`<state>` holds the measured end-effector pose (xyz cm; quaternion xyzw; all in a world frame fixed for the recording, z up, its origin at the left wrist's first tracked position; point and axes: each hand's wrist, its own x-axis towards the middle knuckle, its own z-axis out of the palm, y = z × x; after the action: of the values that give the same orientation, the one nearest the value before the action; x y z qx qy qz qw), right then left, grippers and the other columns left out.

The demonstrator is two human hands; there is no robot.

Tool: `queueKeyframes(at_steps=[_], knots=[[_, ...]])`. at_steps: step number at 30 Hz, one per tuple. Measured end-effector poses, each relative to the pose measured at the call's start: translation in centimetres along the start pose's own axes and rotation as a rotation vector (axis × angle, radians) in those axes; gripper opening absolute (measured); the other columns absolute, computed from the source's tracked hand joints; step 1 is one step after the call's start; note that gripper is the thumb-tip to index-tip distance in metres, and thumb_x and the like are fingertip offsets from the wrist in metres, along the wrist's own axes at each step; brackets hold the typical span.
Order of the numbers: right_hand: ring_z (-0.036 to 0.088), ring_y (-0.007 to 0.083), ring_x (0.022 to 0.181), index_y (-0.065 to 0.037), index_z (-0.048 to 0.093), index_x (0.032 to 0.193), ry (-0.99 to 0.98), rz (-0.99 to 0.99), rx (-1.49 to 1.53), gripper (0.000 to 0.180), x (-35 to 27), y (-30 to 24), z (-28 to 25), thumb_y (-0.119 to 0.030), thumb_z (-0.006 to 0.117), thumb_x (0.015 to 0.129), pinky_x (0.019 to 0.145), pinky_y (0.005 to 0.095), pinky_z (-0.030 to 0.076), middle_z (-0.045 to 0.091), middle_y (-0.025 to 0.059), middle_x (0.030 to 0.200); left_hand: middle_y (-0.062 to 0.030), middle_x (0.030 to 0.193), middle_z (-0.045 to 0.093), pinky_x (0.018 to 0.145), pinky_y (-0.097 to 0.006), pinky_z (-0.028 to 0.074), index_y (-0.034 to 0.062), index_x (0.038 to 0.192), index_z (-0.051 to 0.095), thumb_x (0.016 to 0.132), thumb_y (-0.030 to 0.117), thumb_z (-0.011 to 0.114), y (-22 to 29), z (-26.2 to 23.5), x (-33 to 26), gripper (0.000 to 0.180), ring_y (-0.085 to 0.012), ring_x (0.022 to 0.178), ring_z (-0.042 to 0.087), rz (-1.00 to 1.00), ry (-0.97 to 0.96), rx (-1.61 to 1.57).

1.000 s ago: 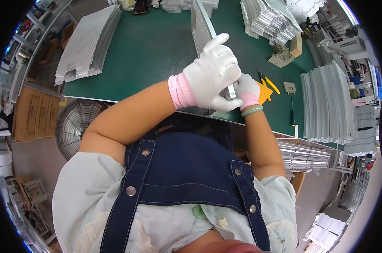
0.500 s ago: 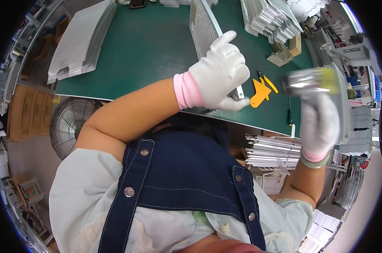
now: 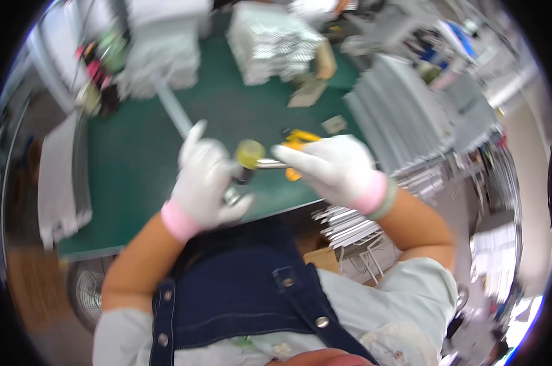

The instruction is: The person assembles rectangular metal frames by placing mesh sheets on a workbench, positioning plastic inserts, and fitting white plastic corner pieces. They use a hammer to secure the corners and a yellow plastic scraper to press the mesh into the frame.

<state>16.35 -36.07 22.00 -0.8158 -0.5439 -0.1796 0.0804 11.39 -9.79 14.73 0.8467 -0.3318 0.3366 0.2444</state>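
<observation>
My left hand (image 3: 206, 177), in a white glove with a pink cuff, grips the near end of a long, thin metal-edged panel (image 3: 173, 110) standing on edge and pointing away over the green table (image 3: 123, 177). My right hand (image 3: 340, 168), gloved alike, is closed round the shiny handle of a mallet (image 3: 250, 154). Its yellow-and-dark head is close beside my left hand, at the panel's near end; blur hides whether they touch. Partly behind my right hand lie yellow-handled pliers (image 3: 301, 135) and an orange scraper (image 3: 293, 174).
Stacks of silvery panels stand at the far left (image 3: 166, 55), far middle (image 3: 267, 46), left edge (image 3: 65, 177) and right (image 3: 398, 116). Another person's gloved hand (image 3: 315, 7) shows at the top. Below the table are more metal strips (image 3: 349, 226) and a fan (image 3: 87, 290).
My right hand has swung the mallet left and inward, from the far right to beside my left hand. The whole view has shifted and turned; my left hand still grips the panel.
</observation>
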Motion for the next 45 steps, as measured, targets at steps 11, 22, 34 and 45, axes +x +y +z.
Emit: queueKeyframes(at_steps=[11,22,34,45], knots=[[0.065,0.0360,0.099,-0.001,0.066,0.112,0.851,0.699,0.404,0.028,3.1,8.1,11.9,-0.021,0.061,0.094,0.089,0.0410,0.050,0.068,0.0207,0.103,-0.0107,0.079,0.047,0.108,-0.067,0.029,0.0081,0.079,0.045,0.056,0.026,0.076,0.2,0.6,-0.5,0.042,-0.0333,0.082,0.051,0.010,0.079,0.091],[0.063,0.0261,0.097,-0.005,0.063,0.112,0.713,0.842,-1.014,0.027,6.7,21.2,-8.0,-0.012,0.055,0.087,0.084,0.0364,0.049,0.068,0.0104,0.101,-0.0114,0.074,0.050,0.109,-0.065,0.030,0.0059,0.069,0.056,0.063,0.034,0.076,0.2,0.8,0.9,0.035,-0.0328,0.081,0.055,-0.048,-0.009,0.042],[0.058,0.0276,0.118,0.002,0.047,0.139,0.456,0.660,-1.087,0.051,5.3,33.4,-11.8,-0.016,0.052,0.091,0.098,0.0316,0.046,0.062,0.0169,0.127,-0.0097,0.070,0.047,0.105,-0.065,0.034,0.0075,0.070,0.052,0.060,0.032,0.079,-0.1,0.6,0.1,0.038,-0.0326,0.075,0.054,-0.022,0.089,-0.025],[0.060,0.0302,0.116,-0.005,0.056,0.132,0.876,0.438,-0.074,0.062,8.4,20.3,-11.8,-0.055,0.037,0.100,0.102,0.0492,0.046,0.063,0.0135,0.125,-0.0083,0.074,0.051,0.109,-0.066,0.031,0.0101,0.074,0.050,0.056,0.029,0.080,0.4,0.7,-0.7,0.040,-0.0314,0.084,0.055,-0.064,0.088,-0.015]])
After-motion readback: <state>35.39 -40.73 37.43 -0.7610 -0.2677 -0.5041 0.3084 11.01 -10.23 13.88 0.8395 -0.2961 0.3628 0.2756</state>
